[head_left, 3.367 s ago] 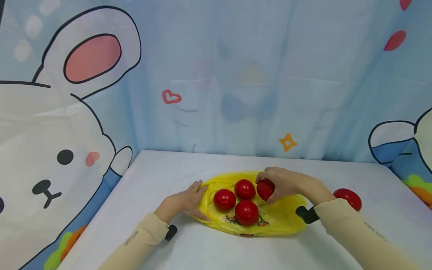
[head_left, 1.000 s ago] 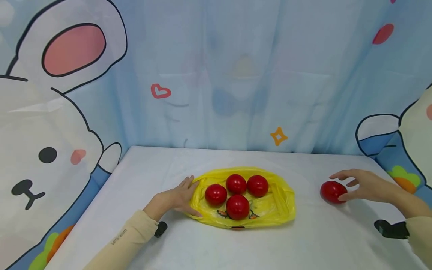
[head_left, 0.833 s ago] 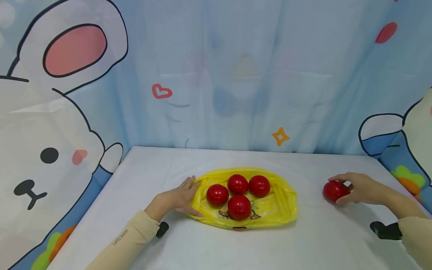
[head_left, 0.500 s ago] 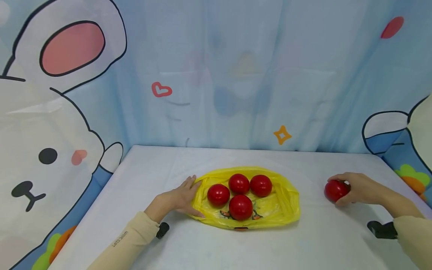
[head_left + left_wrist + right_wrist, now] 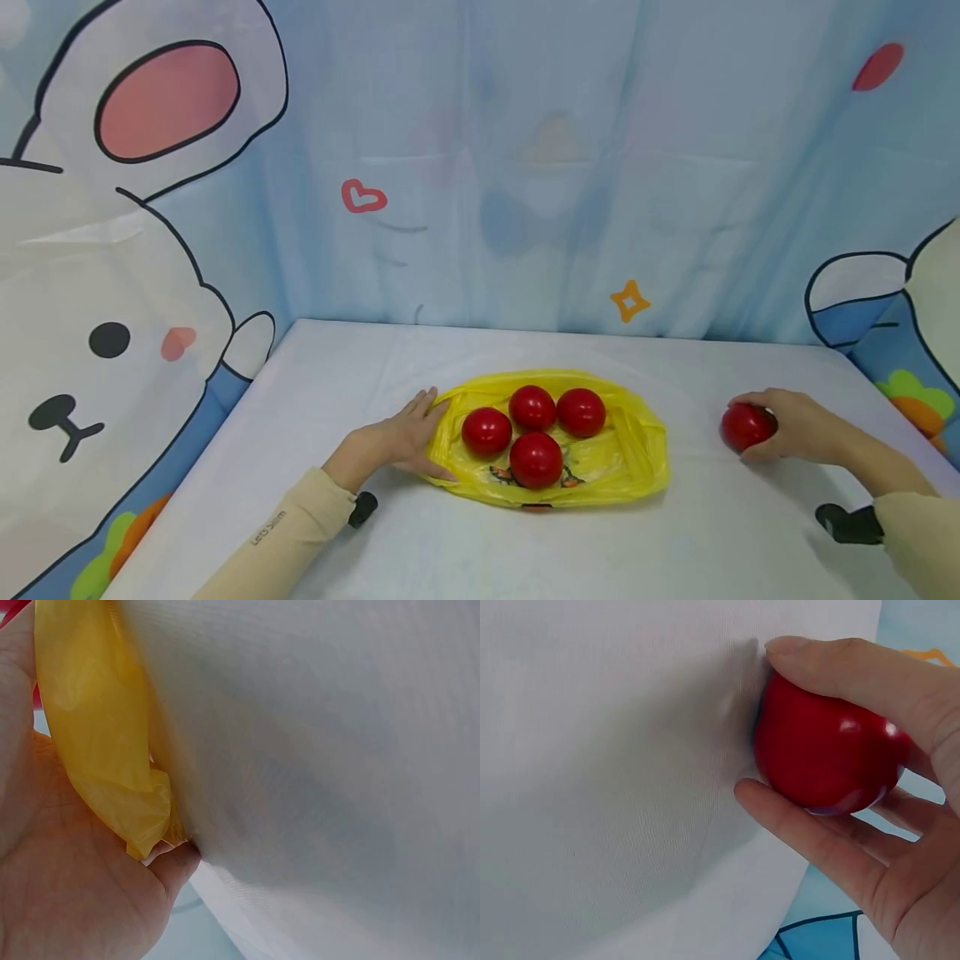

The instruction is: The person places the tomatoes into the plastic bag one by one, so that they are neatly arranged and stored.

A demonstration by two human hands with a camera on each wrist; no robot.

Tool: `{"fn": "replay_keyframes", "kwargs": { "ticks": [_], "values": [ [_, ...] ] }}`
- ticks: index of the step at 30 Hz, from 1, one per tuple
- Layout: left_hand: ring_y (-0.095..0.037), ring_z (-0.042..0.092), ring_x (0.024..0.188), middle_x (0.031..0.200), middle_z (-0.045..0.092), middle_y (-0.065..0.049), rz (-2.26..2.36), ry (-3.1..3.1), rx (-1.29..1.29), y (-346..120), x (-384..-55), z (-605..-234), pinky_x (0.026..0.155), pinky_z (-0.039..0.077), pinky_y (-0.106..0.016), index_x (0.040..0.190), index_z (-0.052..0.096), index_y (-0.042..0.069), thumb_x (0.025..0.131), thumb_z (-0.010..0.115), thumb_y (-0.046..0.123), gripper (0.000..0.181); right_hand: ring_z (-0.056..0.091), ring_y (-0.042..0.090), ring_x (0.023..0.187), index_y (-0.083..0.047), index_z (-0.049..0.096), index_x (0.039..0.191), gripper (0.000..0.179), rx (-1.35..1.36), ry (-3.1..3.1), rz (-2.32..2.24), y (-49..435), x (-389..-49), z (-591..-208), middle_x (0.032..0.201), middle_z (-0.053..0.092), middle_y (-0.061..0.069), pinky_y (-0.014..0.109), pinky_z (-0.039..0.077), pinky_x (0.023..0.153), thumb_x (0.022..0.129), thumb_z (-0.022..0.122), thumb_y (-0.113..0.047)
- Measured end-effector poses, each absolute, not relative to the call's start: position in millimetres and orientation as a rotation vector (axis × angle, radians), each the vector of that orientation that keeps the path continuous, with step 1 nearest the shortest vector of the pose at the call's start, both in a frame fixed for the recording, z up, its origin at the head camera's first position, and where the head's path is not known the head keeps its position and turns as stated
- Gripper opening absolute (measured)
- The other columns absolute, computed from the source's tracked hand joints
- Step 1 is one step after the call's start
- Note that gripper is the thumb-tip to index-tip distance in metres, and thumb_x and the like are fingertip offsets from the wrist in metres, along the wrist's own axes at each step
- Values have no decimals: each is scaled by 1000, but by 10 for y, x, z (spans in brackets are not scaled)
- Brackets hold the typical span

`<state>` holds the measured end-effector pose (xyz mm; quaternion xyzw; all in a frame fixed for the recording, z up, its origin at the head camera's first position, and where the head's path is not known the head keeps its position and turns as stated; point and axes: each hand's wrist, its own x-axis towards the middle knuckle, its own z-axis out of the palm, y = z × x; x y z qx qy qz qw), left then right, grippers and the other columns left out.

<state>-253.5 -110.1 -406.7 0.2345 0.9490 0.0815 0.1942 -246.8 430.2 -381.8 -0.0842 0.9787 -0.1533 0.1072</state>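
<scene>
A yellow plastic bag (image 5: 615,467) lies spread on the white table, with several glossy red apple-like balls (image 5: 536,460) on it. My left hand (image 5: 401,437) rests at the bag's left edge, its fingers spread. In the left wrist view the yellow plastic (image 5: 101,727) lies against the palm, and the thumb touches its corner. Far to the right, my right hand (image 5: 798,427) holds another glossy red apple-like ball (image 5: 748,427) between thumb and fingers. The right wrist view shows this ball (image 5: 825,746) close to the tabletop; whether it touches is unclear.
The white table (image 5: 480,558) ends at the back against a light blue curtain (image 5: 480,167) printed with cartoon figures. A black wrist device (image 5: 847,525) sits below my right wrist, and another (image 5: 362,508) below my left.
My right hand has left a ball on the bag, moved right to the separate ball, and closed its fingers round it. The left hand stays at the bag's edge. The head view shifted slightly.
</scene>
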Motion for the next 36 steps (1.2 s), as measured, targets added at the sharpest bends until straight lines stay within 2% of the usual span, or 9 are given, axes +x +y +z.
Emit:
{"fn": "replay_keyframes", "kwargs": {
  "ticks": [6, 11, 19, 24, 29, 36],
  "values": [
    [-35, 10, 161, 173, 9, -20, 248, 2658, 655, -1113, -2537, -4065, 127, 24, -50, 165, 22, 3, 87, 81, 54, 111, 53, 56, 102, 15, 56, 129, 83, -355, 3019, -459, 4058, -2453, -3751, 113, 56, 37, 53, 63, 68, 64, 99, -15],
    [-34, 10, 161, 174, 9, -20, 239, 2662, 657, -1108, -2555, -4086, 126, 25, -50, 165, 22, 4, 88, 80, 54, 110, 56, 54, 104, 11, 59, 131, 74, -523, 3132, -516, 3530, -2438, -3482, 119, 53, 38, 56, 63, 71, 71, 96, -11],
    [-33, 9, 161, 174, 8, -18, 239, 2657, 628, -1105, -2566, -4087, 126, 25, -51, 166, 21, 6, 87, 81, 54, 110, 64, 38, 101, 1, 65, 130, 67, -892, 3017, -656, 2665, -2246, -3207, 118, 60, 21, 46, 65, 74, 73, 97, -12],
    [-33, 8, 161, 175, 7, -17, 246, 2651, 627, -1113, -2568, -4096, 127, 23, -51, 167, 20, 8, 87, 80, 55, 110, 64, 33, 106, -4, 68, 127, 60, -961, 2879, -627, 2392, -2163, -3330, 115, 61, 12, 42, 65, 77, 74, 96, -12],
    [-32, 7, 162, 175, 7, -16, 246, 2646, 618, -1118, -2565, -4104, 127, 23, -51, 167, 19, 8, 87, 80, 56, 111, 64, 35, 110, -8, 68, 124, 61, -927, 2812, -545, 2286, -2113, -3611, 118, 64, 10, 45, 64, 79, 71, 97, -16],
    [-31, 8, 161, 175, 7, -16, 224, 2660, 612, -1108, -2555, -4090, 126, 25, -50, 167, 20, 8, 88, 80, 55, 110, 64, 29, 106, -7, 70, 128, 64, -792, 2792, -493, 2211, -2071, -3826, 115, 63, 5, 50, 63, 82, 71, 98, -19]
  ]
}}
